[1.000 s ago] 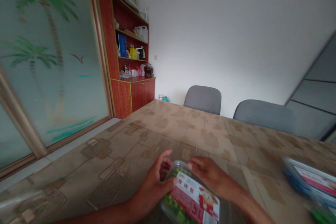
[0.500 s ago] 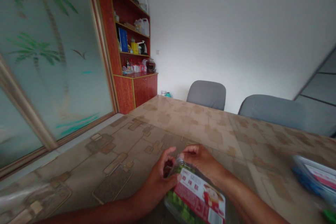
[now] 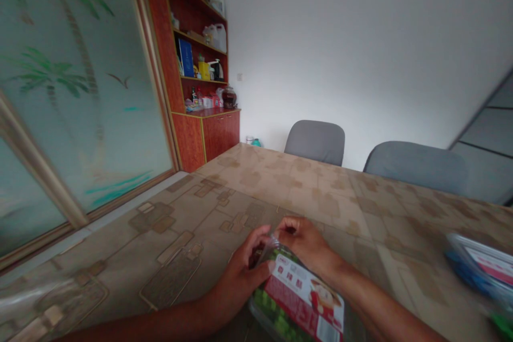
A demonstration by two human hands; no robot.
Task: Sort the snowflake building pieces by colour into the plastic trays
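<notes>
A clear plastic box (image 3: 298, 302) with green pieces inside and a red-and-white label on its lid lies on the patterned table (image 3: 240, 197) near the bottom edge. My left hand (image 3: 244, 270) grips the box's far left corner, fingers curled round it. My right hand (image 3: 304, 243) is closed over the far edge of the lid, fingertips pinched at the rim. The two hands almost touch at the box's far end.
A second clear box with a blue content and a red-white label (image 3: 483, 270) lies blurred at the right edge. Two grey chairs (image 3: 316, 141) (image 3: 417, 165) stand behind the table. A red wooden cabinet (image 3: 200, 80) and a frosted glass panel (image 3: 76, 91) are at the left.
My right hand has slid left along the lid's far edge toward my left hand, and the fingers have closed tighter. The view has shifted slightly.
</notes>
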